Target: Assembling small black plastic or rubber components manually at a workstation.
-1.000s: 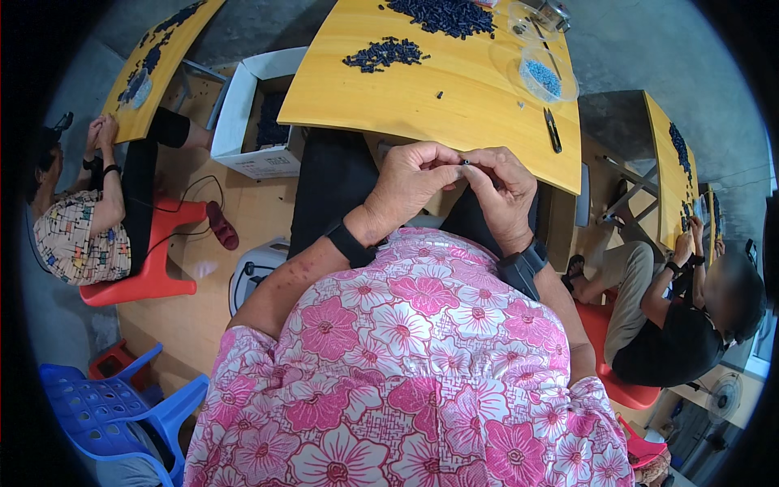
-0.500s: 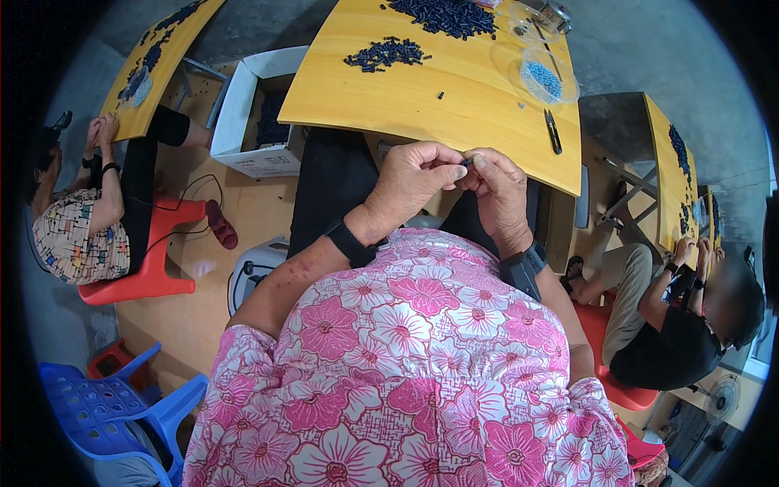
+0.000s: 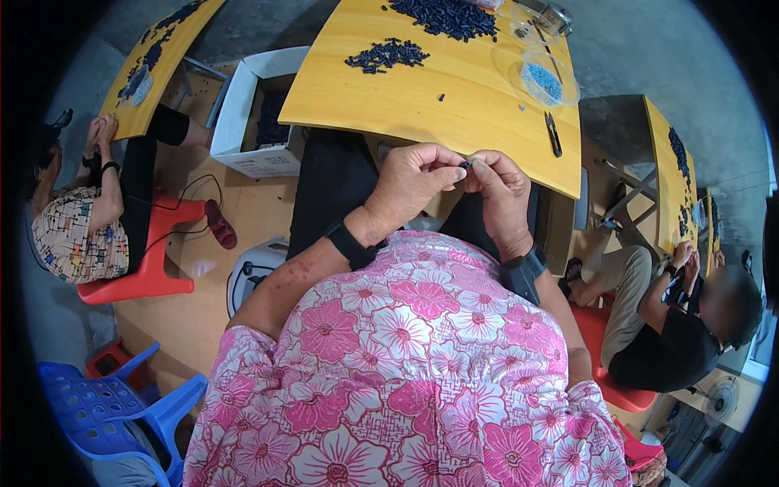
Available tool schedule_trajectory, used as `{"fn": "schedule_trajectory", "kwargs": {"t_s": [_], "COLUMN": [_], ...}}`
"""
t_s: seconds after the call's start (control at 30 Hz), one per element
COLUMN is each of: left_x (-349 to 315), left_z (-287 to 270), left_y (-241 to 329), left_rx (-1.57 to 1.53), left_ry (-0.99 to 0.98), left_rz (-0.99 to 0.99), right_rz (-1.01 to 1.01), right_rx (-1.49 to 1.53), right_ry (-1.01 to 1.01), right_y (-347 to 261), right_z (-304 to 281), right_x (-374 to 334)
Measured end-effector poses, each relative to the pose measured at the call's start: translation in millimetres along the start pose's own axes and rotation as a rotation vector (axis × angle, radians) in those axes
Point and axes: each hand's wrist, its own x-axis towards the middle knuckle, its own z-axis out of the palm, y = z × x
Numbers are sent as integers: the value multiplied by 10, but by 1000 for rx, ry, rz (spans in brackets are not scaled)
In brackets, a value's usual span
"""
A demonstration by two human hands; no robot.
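Observation:
Just beyond the near edge of the yellow table (image 3: 389,101), my two hands meet at the fingertips over my lap. My left hand (image 3: 412,185) pinches a small dark cylindrical piece (image 3: 466,165) between thumb and index finger. From the other side, my right hand (image 3: 501,191) closes thumb and index finger on the same piece, which the fingertips mostly cover. On the table lie a small pile of similar dark pieces (image 3: 387,55) and a larger pile (image 3: 446,18) behind it. One loose dark piece (image 3: 441,97) lies nearer to my hands.
At the table's right are a clear bowl of light blue bits (image 3: 542,81) and a black slim tool, perhaps snips (image 3: 553,134). A white carton (image 3: 258,162) holding dark pieces stands left of the table. Co-workers sit at side tables; a blue chair (image 3: 97,398) is lower left.
My right hand's fingers have shifted slightly around the small piece, while my left hand has hardly moved. The co-worker on the right has moved their hands a little.

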Motion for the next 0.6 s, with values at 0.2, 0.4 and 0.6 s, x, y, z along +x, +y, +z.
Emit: {"fn": "schedule_trajectory", "kwargs": {"t_s": [0.2, 0.4, 0.6], "left_x": [0, 2, 0], "left_z": [-2, -6, -1], "left_y": [-10, -11, -22], "left_rx": [0, 38, 54], "left_ry": [6, 8, 16], "left_rz": [33, 47, 55], "right_rz": [-108, -180, -189], "right_rx": [-162, -248, -293], "right_ry": [-35, -54, -80], "right_y": [-22, -34, -65], "right_z": [-9, -32, -37], "right_x": [20, 26, 31]}}
